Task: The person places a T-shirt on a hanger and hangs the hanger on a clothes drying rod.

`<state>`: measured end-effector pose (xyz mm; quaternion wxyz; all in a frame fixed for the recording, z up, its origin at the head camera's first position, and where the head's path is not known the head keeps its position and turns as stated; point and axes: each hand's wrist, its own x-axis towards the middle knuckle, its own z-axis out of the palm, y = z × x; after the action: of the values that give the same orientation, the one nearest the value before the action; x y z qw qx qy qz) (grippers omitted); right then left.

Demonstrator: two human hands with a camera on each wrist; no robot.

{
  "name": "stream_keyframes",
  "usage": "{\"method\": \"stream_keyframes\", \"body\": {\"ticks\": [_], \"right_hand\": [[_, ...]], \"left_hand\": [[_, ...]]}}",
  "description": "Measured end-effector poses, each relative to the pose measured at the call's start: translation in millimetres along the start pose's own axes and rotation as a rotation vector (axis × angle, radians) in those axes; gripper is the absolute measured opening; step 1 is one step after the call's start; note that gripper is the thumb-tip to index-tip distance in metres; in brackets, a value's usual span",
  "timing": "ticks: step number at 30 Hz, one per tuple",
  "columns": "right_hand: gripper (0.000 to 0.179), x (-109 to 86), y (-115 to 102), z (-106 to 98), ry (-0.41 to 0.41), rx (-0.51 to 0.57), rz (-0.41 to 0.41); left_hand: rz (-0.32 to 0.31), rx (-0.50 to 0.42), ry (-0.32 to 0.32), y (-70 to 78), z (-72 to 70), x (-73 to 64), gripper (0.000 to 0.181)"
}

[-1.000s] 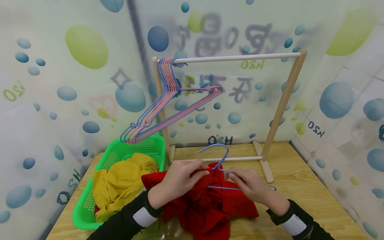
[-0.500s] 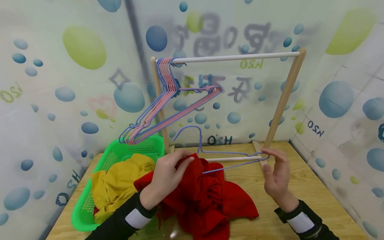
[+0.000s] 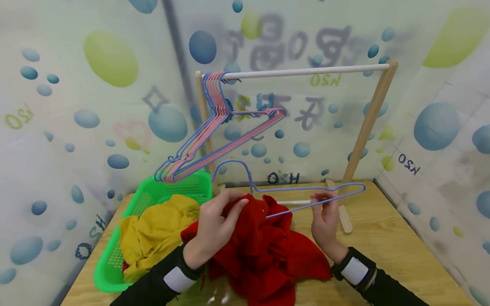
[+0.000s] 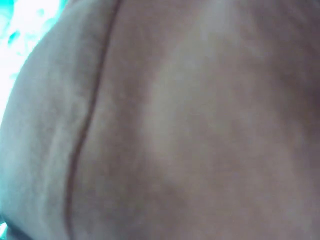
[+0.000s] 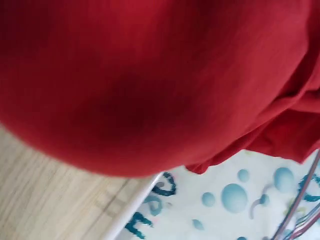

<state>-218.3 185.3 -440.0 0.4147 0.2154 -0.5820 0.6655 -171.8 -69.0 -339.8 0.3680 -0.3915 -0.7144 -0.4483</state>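
Observation:
My left hand [image 3: 216, 219] pinches the neck area of a crumpled red shirt [image 3: 264, 259], whose lower part lies on the table. A blue wire hanger [image 3: 302, 188] stands up out of the shirt beside the left fingertips, its hook at upper left. The hanger's left side is hidden in the cloth; its right side is bare. My right hand [image 3: 325, 225] is raised at the lower bar, fingers loosely bent behind the wire and no pinch visible. Blurred skin fills the left wrist view. Red cloth [image 5: 150, 90] fills much of the right wrist view.
A green basket [image 3: 101, 263] at the left holds yellow clothing [image 3: 157, 229]. Behind stands a wooden rack with a white rail [image 3: 306, 72], several pink and blue hangers [image 3: 218, 110] hanging at its left end. The wooden table [image 3: 390, 238] extends to the right.
The hanger has shifted left into the shirt and turned, its hook rising. My right hand let go of the hanger's shoulder, went to its right end, then came back left to the lower bar.

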Motion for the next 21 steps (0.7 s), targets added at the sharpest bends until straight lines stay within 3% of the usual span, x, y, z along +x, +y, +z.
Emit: {"method": "stream_keyframes", "body": {"ticks": [2, 4, 6, 8, 13, 21], "right_hand": [[0.032, -0.7, 8, -3, -0.243, -0.203, 0.156], [0.049, 1.6, 18, -6, -0.527, -0.371, 0.248], [0.067, 2.6, 28, -9, -0.759, -0.377, 0.306], [0.076, 3.3, 35, -11, -0.905, -0.336, 0.361], [0.071, 5.0, 40, -11, -1.045, -0.274, 0.463], [0.054, 14.2, 37, -15, -1.084, -0.152, 0.560]], "left_hand": [[0.003, -0.021, 0.005, 1.7, 3.4, -0.1, 0.010], [0.015, -0.037, 0.012, 2.6, 5.1, 0.4, 0.009], [0.031, -0.057, 0.015, 3.4, 6.7, 0.0, 0.009], [0.048, -0.072, 0.014, 3.9, 7.9, -0.9, 0.008], [0.058, -0.086, 0.028, 3.7, 8.6, -3.1, 0.008], [0.074, -0.148, 0.068, 0.6, 6.3, -5.1, 0.010]]}}
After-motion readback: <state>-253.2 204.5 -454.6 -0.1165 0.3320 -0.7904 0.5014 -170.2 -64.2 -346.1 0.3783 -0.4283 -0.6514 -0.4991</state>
